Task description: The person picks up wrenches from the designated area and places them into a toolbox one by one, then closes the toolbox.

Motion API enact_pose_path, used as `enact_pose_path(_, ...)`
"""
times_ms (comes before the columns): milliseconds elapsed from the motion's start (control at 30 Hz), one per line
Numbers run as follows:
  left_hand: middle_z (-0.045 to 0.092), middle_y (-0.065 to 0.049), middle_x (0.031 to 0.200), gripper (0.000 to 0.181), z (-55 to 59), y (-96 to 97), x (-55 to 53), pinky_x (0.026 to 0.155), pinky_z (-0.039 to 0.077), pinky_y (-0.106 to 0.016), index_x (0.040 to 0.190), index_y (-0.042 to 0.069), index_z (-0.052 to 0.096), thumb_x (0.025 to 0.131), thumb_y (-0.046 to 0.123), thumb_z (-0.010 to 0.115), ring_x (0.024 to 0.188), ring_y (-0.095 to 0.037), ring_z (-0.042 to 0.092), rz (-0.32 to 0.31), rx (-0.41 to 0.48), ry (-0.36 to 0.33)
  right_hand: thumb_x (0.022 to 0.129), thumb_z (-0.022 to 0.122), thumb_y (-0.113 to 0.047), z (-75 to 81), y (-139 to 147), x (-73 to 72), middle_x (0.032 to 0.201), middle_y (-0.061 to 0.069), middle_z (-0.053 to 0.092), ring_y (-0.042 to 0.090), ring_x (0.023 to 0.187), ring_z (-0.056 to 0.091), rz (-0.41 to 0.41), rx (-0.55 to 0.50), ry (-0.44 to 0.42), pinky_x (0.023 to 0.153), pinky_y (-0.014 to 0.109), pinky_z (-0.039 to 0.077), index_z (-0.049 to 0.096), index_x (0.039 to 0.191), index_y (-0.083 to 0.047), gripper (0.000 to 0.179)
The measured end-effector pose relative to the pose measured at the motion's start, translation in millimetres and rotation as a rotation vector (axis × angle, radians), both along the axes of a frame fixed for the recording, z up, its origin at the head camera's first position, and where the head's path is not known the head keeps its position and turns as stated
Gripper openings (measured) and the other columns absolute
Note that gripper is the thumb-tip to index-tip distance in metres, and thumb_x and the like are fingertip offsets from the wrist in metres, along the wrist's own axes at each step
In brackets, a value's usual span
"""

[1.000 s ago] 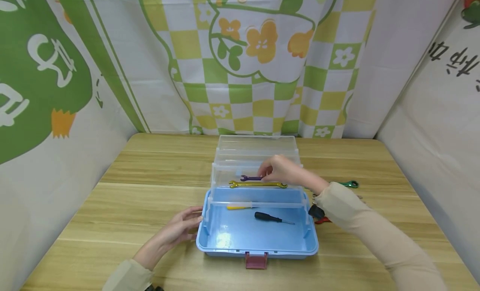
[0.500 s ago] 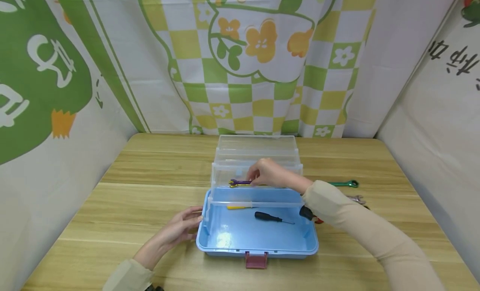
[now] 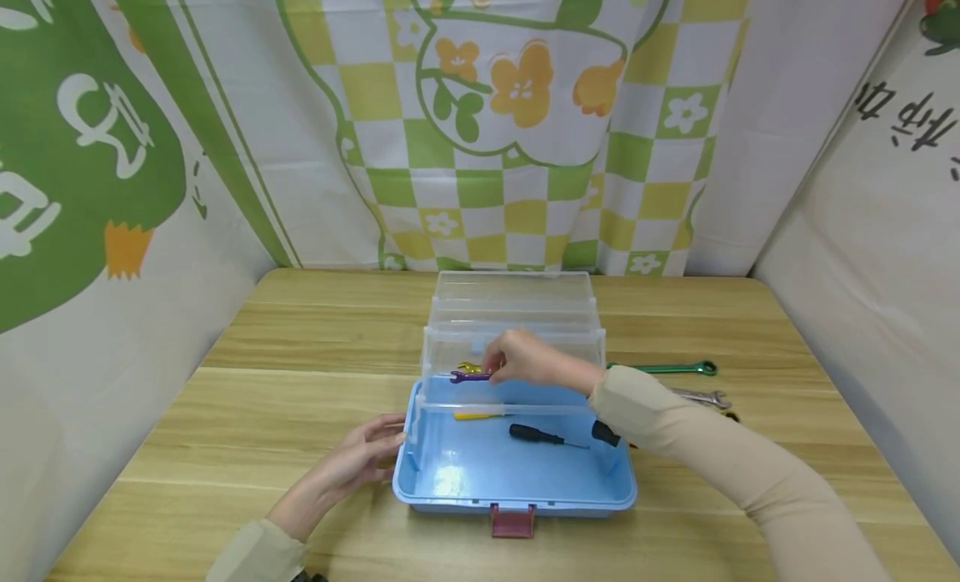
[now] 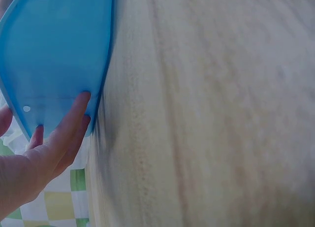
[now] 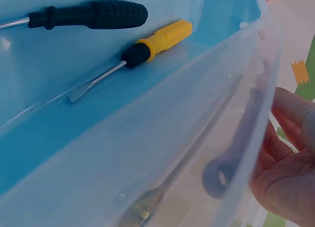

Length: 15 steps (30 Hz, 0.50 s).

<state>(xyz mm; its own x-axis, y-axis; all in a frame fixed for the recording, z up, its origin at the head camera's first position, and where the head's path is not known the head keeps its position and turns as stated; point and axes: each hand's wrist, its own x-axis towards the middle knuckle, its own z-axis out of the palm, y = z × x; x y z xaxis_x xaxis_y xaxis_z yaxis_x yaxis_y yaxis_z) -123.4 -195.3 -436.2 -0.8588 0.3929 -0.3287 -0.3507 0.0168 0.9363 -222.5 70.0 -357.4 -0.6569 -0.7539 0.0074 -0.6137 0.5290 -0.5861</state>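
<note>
My right hand [image 3: 523, 355] pinches a purple wrench [image 3: 468, 377] over the clear tray [image 3: 442, 348] of a blue toolbox [image 3: 420, 482]. Just behind it, a yellow wrench [image 3: 468, 368] lies along the tray, partly covered by the hand. Through the translucent tray wall, the right wrist view shows the purple wrench [image 5: 238, 141] close to my fingers [image 5: 295, 109]. My left hand [image 3: 363, 457] touches the toolbox's left side with extended fingers, seen against the blue wall in the left wrist view. Inside the box lie a black screwdriver [image 3: 534, 434] and a yellow screwdriver [image 3: 472, 415].
Right of the box, a green wrench [image 3: 671, 368] and a silver wrench [image 3: 707, 397] lie on the wooden table [image 3: 247, 382], partly behind my right sleeve. The clear lid [image 3: 515, 286] stands open at the back. A maroon latch [image 3: 512, 522] hangs at the front.
My right hand has moved left and a little nearer with the purple wrench, which now sits in front of the yellow one. More of the green and silver wrenches shows. My left hand stays put.
</note>
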Motion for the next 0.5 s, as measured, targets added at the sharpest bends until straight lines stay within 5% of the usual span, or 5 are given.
enact_pose_path(500,0.027,-0.031,0.134,0.061,-0.3,0.9,0.4,0.087,0.044,-0.045,0.135,-0.008,0.016,0.09,0.017,0.048,0.108,-0.025,0.049,0.003,0.005,0.002,0.074,0.068,-0.002,-10.1,-11.1,0.9,0.078,0.004,0.064,0.01,0.07,0.055,-0.042,0.023,-0.012,0.06,0.016,0.046,0.068,0.084,-0.003,0.01)
